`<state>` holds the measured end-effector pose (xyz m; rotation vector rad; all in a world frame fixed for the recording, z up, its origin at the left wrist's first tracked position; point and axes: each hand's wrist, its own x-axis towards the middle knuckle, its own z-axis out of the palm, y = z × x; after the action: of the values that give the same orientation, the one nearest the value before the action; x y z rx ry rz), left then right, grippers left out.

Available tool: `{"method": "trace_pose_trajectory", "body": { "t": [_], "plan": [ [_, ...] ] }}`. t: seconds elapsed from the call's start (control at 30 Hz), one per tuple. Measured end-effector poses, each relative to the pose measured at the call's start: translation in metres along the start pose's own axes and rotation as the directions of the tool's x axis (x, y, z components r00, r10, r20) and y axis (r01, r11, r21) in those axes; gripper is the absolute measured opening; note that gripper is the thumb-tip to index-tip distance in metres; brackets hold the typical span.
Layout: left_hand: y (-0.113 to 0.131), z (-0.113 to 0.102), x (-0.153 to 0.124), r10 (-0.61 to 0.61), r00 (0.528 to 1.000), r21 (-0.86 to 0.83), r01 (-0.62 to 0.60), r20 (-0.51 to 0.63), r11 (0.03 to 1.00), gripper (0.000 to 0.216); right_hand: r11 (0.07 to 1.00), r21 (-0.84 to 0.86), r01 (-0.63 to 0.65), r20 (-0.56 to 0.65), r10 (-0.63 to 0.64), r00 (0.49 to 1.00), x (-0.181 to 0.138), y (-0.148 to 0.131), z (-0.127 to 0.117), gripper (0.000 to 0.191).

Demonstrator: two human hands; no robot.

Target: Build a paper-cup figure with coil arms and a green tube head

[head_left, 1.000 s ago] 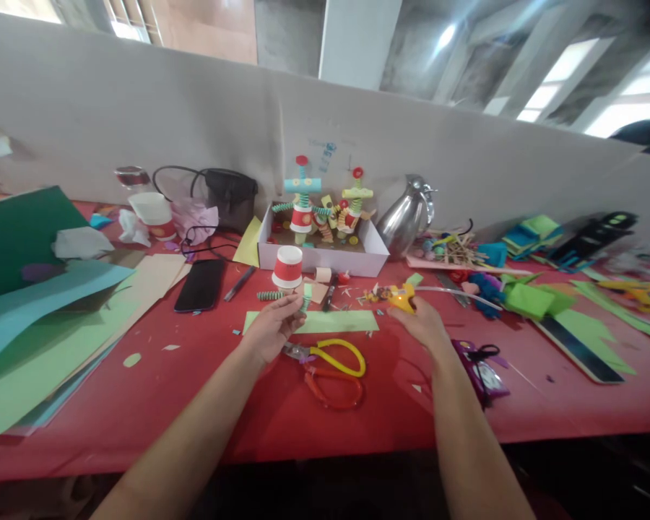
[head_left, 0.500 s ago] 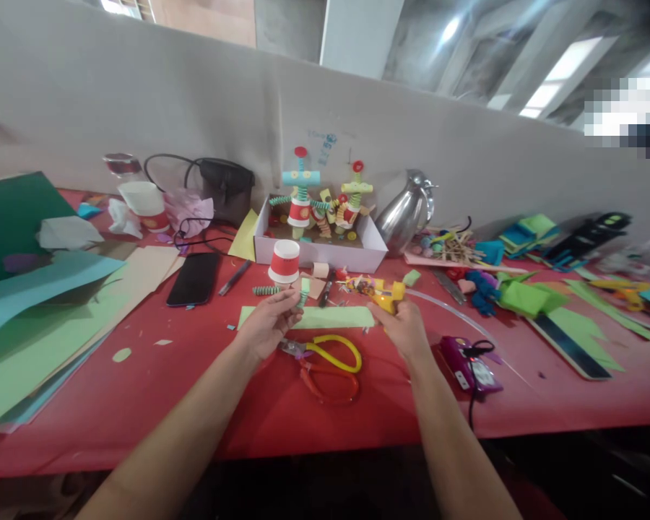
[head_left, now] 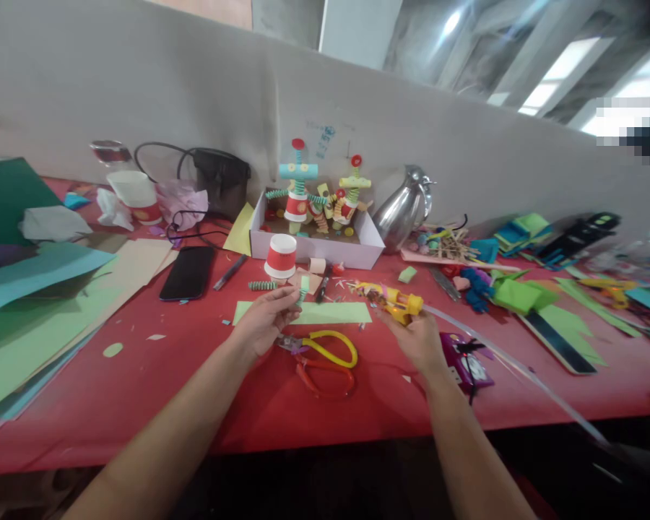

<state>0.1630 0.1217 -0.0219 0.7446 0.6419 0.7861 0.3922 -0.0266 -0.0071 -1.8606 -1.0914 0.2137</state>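
Just beyond the scissors, the left hand's grip pinches a green paper spring, partly hidden by fingers. Right of the scissors, the right hand closes around a yellow glue gun, obscuring its handle; its clear glue stick blurs past the worktop.

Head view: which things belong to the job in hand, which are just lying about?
In the job, judging by the hands:
folded green paper piece, in the left hand
yellow glue gun, in the right hand
probably the loose paper spring

Apparently just lying about:
black phone
black bag
metal jug
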Motion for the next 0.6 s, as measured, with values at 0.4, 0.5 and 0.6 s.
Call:
{"method": "trace_pose_trajectory", "body": {
  "t": [0.4, 0.5, 0.6],
  "plan": [
    [-0.005, 0.0, -0.006, 0.286, 0.951, 0.393, -0.31, 0.12, 0.866, 0.026, 0.981, 0.173, 0.087, 0.215, -0.124, 0.969, -0.026, -0.03, 0.017, 0.032],
    [-0.003, 0.003, -0.008, 0.292, 0.949, 0.416, -0.316, 0.121, 0.853, 0.028, 0.987, 0.128, 0.102, 0.215, -0.128, 0.968, -0.025, -0.029, 0.02, 0.037],
    [-0.002, 0.005, -0.01, 0.287, 0.949, 0.448, -0.314, 0.128, 0.837, 0.03, 0.988, 0.089, 0.122, 0.219, -0.139, 0.966, -0.023, -0.03, 0.023, 0.041]
  ]
}}
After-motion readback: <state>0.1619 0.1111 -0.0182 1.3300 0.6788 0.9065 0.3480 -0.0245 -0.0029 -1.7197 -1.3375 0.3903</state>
